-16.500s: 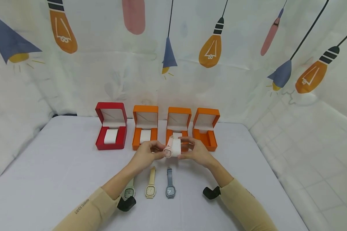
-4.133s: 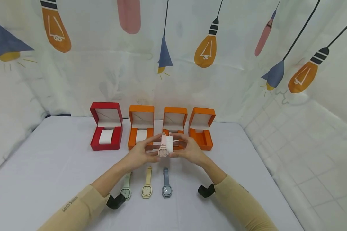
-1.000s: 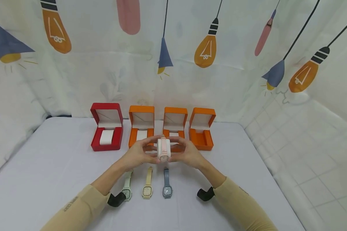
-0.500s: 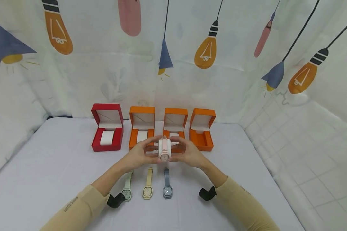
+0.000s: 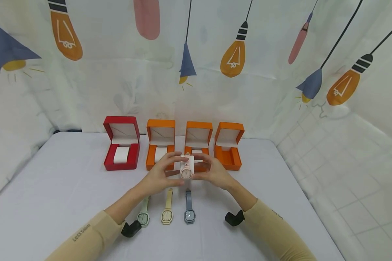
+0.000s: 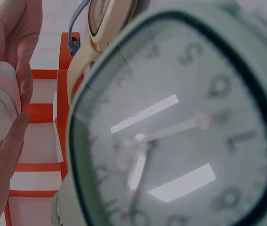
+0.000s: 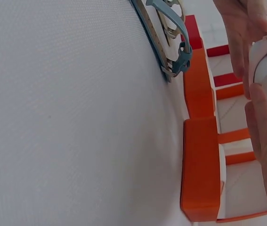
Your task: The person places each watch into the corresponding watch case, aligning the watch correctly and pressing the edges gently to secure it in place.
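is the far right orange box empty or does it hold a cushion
Empty. The far-right box stands with its lid up and its orange inside bare; the red box holds a white cushion.

From here I read "Lets Slim" on the left sleeve [image 5: 81, 233]; toward the table's [image 5: 52, 181] near edge, the green watch's [image 5: 143, 219] dial [image 6: 180, 120] shows 5, 6, 7

A pale, creased sheet [image 5: 134, 94] is hanging behind the white surface [image 5: 68, 174]. Printed orange bulbs [image 5: 233, 59], blue lampshades [image 5: 187, 62] and a pink pencil [image 5: 298, 46] are dangling across its upper part on dark lines. A faint grid of squares [image 5: 354, 185] is running down the right side. A dark strip [image 5: 74, 130] is peeking out by the surface's far left corner. Soft, even light is falling over sheet and surface.
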